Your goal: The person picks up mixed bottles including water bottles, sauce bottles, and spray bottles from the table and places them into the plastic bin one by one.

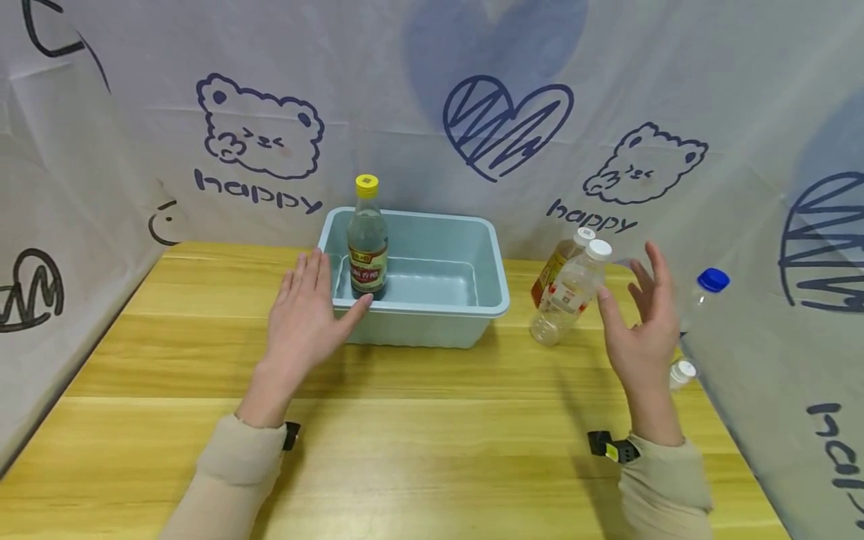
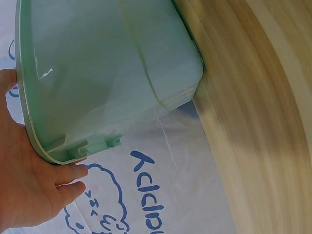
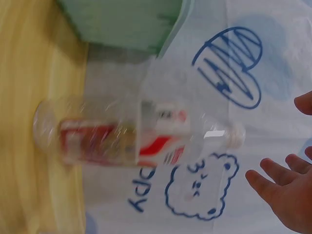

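My left hand (image 1: 307, 311) rests against the front left corner of a light blue plastic bin (image 1: 418, 330), its fingers extended along the left side and the thumb reaching the front rim. Inside the bin, at the left, a glass vinegar bottle (image 1: 368, 259) with a yellow cap and dark liquid stands upright. My right hand (image 1: 644, 326) is held in the air with fingers spread, holding nothing. Just left of it stands a clear plastic bottle (image 1: 560, 304) with a white cap. Behind that, partly hidden, is a white-capped bottle (image 1: 550, 274) with a red and yellow label.
Past my right hand are a blue-capped clear bottle (image 1: 712, 281) and a white-capped bottle (image 1: 683, 371), both partly hidden. The wooden table (image 1: 432, 450) ends at a printed cloth (image 1: 391, 90) hanging behind and at the sides.
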Action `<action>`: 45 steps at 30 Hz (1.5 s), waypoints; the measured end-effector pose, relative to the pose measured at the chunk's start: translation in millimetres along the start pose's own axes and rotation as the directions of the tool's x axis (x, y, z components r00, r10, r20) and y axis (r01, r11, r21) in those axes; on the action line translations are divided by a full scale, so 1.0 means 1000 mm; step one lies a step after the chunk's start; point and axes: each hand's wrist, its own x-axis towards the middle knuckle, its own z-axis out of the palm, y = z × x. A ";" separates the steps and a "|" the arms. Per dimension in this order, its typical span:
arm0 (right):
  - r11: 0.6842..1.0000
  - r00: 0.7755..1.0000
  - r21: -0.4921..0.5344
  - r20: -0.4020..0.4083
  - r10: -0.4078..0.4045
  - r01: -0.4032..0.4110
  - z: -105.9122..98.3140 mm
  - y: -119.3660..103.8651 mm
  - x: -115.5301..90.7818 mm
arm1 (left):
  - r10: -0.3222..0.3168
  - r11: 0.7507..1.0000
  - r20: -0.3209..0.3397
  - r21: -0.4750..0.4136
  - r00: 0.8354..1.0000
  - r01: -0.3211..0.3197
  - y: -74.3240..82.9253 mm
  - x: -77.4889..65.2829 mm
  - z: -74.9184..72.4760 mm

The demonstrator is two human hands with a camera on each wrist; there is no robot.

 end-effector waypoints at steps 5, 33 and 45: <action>0.996 1.000 -0.080 0.006 0.031 -0.030 -0.016 0.032 -0.005 | 0.000 1.000 -0.004 0.003 1.000 0.000 0.000 0.000 0.000; 0.933 0.974 -0.282 -0.067 0.215 -0.225 -0.088 0.088 -0.050 | -0.004 1.000 -0.010 -0.007 1.000 0.004 -0.001 0.000 0.002; 0.844 0.895 -0.311 -0.047 0.444 -0.436 -0.098 0.104 -0.067 | -0.001 1.000 -0.007 -0.009 1.000 0.000 0.000 -0.001 0.001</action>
